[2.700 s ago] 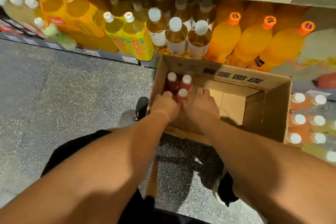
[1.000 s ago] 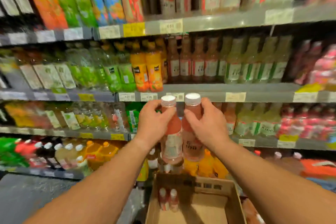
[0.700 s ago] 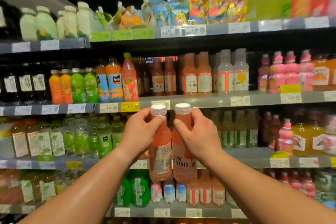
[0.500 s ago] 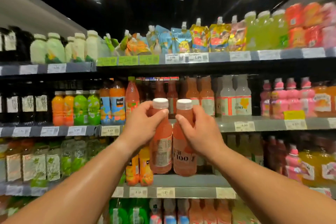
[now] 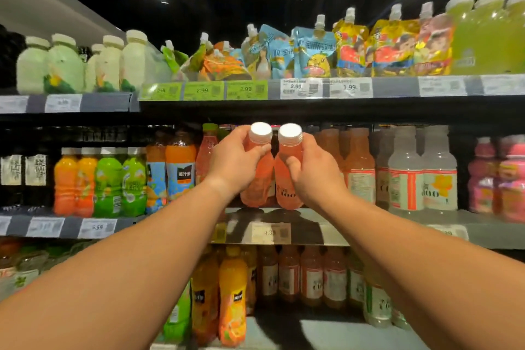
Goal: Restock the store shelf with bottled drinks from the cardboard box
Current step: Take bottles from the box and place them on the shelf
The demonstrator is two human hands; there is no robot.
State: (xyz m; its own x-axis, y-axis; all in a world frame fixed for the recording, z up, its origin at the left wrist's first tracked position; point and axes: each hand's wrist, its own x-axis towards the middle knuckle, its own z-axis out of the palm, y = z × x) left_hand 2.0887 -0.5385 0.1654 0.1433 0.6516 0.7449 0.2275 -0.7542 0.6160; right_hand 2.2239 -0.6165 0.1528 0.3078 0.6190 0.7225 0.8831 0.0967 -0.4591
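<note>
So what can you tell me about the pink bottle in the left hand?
The pink bottle looks like clear plastic full of pink-orange drink, with a ribbed white screw cap on top and a pale label low down, mostly hidden. It stands nearly upright, tipped slightly, its base just above the middle shelf, or maybe touching it. The left hand grips its neck and shoulder. It sits close beside the matching bottle in the right hand; whether they touch is unclear.

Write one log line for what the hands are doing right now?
left hand: holds pink bottle | right hand: holds second pink bottle | place: at middle shelf | step: not yet shelved
</note>
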